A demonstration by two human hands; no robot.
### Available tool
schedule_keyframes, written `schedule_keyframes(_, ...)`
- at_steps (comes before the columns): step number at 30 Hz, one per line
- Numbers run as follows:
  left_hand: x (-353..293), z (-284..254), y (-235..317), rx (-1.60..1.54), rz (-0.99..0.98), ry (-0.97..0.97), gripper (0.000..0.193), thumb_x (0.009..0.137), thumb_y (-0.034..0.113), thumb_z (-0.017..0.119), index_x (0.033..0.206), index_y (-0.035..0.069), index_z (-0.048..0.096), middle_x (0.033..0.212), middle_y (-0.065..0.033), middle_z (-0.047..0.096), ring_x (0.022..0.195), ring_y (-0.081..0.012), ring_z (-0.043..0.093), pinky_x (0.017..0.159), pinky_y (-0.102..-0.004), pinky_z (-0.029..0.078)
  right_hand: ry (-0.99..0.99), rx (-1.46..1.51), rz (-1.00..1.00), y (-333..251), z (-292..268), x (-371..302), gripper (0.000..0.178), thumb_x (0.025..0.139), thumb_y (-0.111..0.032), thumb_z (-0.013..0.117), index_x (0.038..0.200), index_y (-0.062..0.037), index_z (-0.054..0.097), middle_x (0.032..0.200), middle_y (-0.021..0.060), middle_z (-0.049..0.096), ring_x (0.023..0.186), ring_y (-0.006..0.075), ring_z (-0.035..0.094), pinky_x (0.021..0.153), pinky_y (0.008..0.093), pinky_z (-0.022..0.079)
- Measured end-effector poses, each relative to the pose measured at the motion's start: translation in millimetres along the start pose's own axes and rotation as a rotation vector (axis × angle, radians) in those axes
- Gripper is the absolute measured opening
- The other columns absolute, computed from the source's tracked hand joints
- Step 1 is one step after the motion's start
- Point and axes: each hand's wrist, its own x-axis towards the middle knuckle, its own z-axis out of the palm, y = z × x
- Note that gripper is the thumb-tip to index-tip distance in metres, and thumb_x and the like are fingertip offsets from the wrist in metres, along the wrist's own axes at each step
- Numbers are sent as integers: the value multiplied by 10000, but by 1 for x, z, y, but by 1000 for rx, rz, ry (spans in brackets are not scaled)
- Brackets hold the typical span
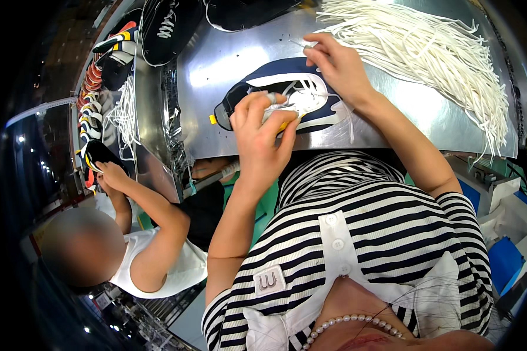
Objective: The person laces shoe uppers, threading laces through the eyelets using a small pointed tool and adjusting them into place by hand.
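A navy and white sneaker lies on the metal tabletop in front of me, with white shoelaces over its white tongue area. My left hand is closed over the shoe's opening, its curled fingers gripping near the laces; a bit of yellow shows under the fingertips. A yellow tab sticks out at the heel. Above the toe, apart from the shoe, my right hand pinches a thin, needle-like piece between thumb and forefinger. Its exact kind is too small to tell. One loose lace end hangs past the shoe's near edge.
A large bundle of white laces covers the table's far right. Black shoes stand at the far left. Beyond the metal edge, a co-worker handles a dark shoe beside a row of shoes and more white laces.
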Motion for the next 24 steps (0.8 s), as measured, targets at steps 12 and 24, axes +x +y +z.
schedule_keyframes(12,1,12,-18,-70,-332,-80,259,785,175,769,921,15,617,852,-135,656,756,-317,648,656,-378,501,-289,134,93,-39,-22,-75,199,927,-121,589,1089,-15,538,798,129,692,715,259,686,638,324,513)
schedule_keyframes(24,-6,22,-23,-175,-206,-12,181,793,149,754,885,30,653,763,-116,665,668,-296,639,594,-370,486,-353,-50,93,-34,-5,-59,138,897,-138,605,931,-17,546,687,171,636,656,360,637,601,422,490)
